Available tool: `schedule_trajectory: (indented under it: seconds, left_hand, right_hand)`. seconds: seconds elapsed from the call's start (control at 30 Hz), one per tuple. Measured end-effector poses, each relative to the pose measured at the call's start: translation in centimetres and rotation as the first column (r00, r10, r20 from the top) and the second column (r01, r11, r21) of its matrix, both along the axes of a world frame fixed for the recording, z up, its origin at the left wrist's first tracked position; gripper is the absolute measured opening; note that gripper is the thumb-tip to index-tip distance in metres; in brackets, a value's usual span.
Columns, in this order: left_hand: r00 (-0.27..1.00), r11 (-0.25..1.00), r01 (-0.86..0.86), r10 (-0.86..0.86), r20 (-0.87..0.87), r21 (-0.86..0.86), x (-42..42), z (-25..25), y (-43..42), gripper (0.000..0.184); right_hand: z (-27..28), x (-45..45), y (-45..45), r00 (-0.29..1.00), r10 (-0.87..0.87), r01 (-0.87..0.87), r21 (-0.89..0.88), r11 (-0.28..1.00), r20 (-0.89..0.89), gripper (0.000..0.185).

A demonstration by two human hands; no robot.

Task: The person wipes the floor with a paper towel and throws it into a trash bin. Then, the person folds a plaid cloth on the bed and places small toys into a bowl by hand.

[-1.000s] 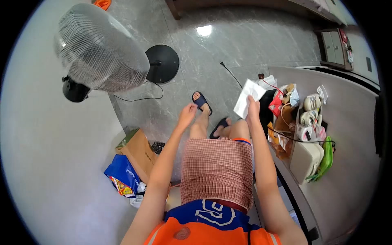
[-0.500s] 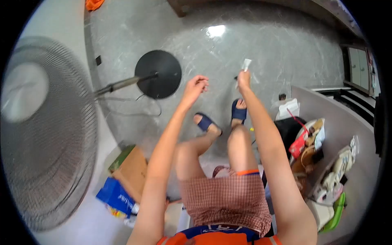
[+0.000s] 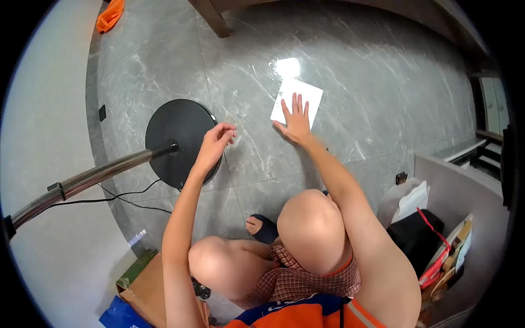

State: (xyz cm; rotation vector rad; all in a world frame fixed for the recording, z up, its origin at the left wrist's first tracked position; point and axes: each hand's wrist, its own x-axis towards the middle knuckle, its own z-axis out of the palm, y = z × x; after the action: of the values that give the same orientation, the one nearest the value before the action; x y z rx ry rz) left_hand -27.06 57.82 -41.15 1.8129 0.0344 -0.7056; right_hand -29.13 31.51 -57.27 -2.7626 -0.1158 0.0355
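Observation:
Flat on the grey floor lies a white square sheet (image 3: 306, 90), a paper or a wipe; I cannot tell which. My right hand (image 3: 296, 123) presses on its lower part with the fingers spread. My left hand (image 3: 216, 142) hovers beside the round black fan base (image 3: 172, 123), fingers loosely bent and apart, with nothing visible in them. The palm side of the left hand is hidden. My knees are bent low, and a dark blue slipper (image 3: 264, 228) shows on one foot.
The fan's metal pole (image 3: 98, 172) slants across the left, with a black cable (image 3: 126, 198) below it. A cardboard box (image 3: 143, 290) and a blue bag (image 3: 121, 314) stand lower left. On the right is a grey bin-like panel (image 3: 465, 188) with bags. A furniture leg (image 3: 212, 19) stands above.
I have crouched lower. The white sheet, held in my right hand before, now lies spread on the floor under that hand. My left hand has moved left and down; the fan head has left the view.

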Motion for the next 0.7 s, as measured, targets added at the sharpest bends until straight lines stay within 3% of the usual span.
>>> schedule_trajectory:
  seconds: [0.03, 0.17, 0.23, 0.37, 0.5, 0.7]
  left_hand:
    - [1.000, 1.000, -0.015, 0.015, 0.009, -0.004, -0.3, -0.6, 0.6, 0.018]
    - [0.987, 0.986, -0.162, 0.162, -0.015, -0.039, -2.7, -2.0, 2.2, 0.017]
    - [0.942, 0.947, -0.317, 0.308, -0.131, -0.058, -4.3, -2.7, 2.4, 0.017]
    - [0.941, 0.959, -0.280, 0.267, -0.209, -0.036, -6.3, -3.3, 3.2, 0.016]
    - [0.906, 0.917, -0.398, 0.386, -0.176, -0.038, -6.2, -2.7, 4.7, 0.016]
    - [0.879, 0.886, -0.463, 0.459, -0.125, -0.004, -7.4, -1.3, 5.4, 0.016]
  right_hand:
    - [0.1, 0.1, 0.1, 0.999, -0.038, 0.037, 0.052, 0.998, 0.020, 0.080]
    - [-0.9, -0.1, 0.0, 0.969, -0.245, 0.245, -0.080, 0.966, 0.002, 0.083]
    - [-1.4, 0.3, -0.1, 0.977, -0.214, 0.214, -0.064, 0.975, 0.009, 0.083]
    - [-2.7, 2.6, -0.9, 0.990, -0.101, 0.103, -0.013, 0.995, 0.102, 0.075]
    - [-3.7, 6.3, -1.7, 0.981, 0.100, -0.104, 0.017, 0.994, 0.165, 0.065]
    - [-5.2, 17.3, -2.3, 0.975, 0.163, -0.158, -0.044, 0.986, 0.153, 0.055]
